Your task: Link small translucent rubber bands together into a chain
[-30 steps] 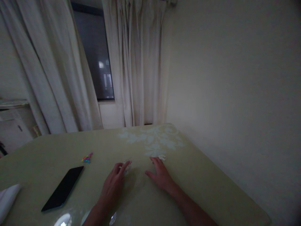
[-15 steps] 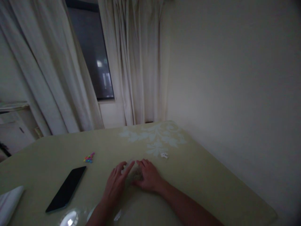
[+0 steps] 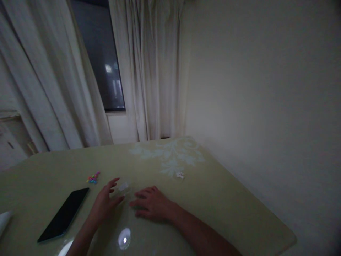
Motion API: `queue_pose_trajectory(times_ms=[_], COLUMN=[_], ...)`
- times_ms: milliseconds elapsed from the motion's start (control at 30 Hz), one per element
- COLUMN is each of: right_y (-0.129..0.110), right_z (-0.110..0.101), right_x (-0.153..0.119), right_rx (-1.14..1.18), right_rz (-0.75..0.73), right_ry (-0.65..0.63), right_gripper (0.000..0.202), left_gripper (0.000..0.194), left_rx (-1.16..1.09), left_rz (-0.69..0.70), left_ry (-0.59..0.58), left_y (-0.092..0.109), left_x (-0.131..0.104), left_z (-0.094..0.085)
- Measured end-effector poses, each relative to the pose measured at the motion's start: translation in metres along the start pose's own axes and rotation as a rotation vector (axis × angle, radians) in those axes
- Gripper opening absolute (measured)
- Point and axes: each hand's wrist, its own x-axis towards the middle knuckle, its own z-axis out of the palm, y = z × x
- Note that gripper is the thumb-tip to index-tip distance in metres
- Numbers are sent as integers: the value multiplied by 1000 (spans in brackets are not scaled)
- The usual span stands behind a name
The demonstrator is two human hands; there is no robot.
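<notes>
My left hand (image 3: pixel 105 201) is at the left of a small see-through plastic item (image 3: pixel 124 186) on the table. Its thumb and fingers are apart, reaching toward the item's near edge; whether they touch it I cannot tell. To the right of the item, my right hand (image 3: pixel 151 203) is held low over the table or resting on it, palm down, fingers spread and slightly blurred. Nothing shows in its grasp. The clear item's exact kind is hard to make out in the dim light.
Small bright-coloured pieces (image 3: pixel 93 177) lie in a pile at the left, behind a dark tablet or phone (image 3: pixel 64 215). Small white pieces (image 3: pixel 180 175) sit toward the back right. A white object (image 3: pixel 4 220) shows at the left edge. The wall (image 3: pixel 253 124) borders the table's right side.
Both hands were close together around the clear item. Now they have parted and shifted left, the left hand farther, and the item shows between them. The view has turned slightly right.
</notes>
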Motion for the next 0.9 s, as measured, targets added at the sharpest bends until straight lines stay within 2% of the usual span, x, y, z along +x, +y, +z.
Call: queue_pose_trajectory(times_ms=[100,233,333,433,467,533,633,667,767,900], right_y=[3,11,15,17,17,17,15,13,7,1], right_z=[-5,-26,-43,-49,-47,-42,-31,-27,-16,-2], right_x=[0,-8,-23,-40,-46,-53,-55,-54,-46,-34], right_rx=[25,-19,-27,26,46,77,112,128,129,52], right_rz=[9,96,177,279,315,398,455,448,445,472], right_ry=[-8,-40,-49,35,66,107,105,95,98,123], right_gripper=[30,16,24,51,59,65,52,44,30,25], left_gripper=[78,71,74,72,66,52,45,46,35,28], left_rx=[18,146,217,217,194,110,22,14,3,-27], left_rz=[-15,60,112,207,247,305,310,324,309,255], left_ry=[-55,-129,-161,-95,-64,-118,-303,-313,-327,-356], left_y=[-9,-11,-7,13,23,45,77,85,96,93], left_x=[-1,-4,-4,-7,-11,-23,-45,-51,-56,-48], left_z=[3,9,9,14,19,35,66,74,89,87])
